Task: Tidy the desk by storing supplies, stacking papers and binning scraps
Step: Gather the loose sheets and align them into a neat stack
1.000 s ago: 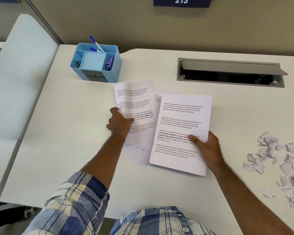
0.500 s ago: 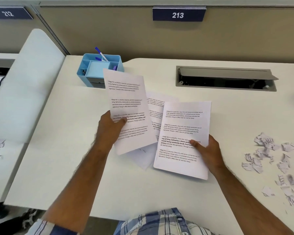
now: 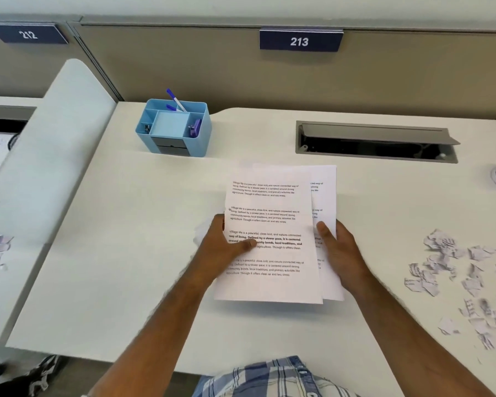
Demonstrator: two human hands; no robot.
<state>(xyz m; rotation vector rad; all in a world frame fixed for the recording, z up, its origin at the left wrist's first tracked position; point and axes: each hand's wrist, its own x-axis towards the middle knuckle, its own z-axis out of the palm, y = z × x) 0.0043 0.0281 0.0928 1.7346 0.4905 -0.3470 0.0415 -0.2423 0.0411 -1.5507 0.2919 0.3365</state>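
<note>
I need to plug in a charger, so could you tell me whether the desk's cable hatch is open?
Open: the cable hatch has its grey lid tilted up, showing dark inside.

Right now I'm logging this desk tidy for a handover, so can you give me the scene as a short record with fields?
left hand: grips the printed sheets at their left edge, thumb on top
right hand: holds the same sheets at the right edge
sheets: overlapped, edges not yet squared
desk organizer: blue, far left of the desk, with pens
paper scraps: scattered at right, not binned
cable tray: lid open
</note>
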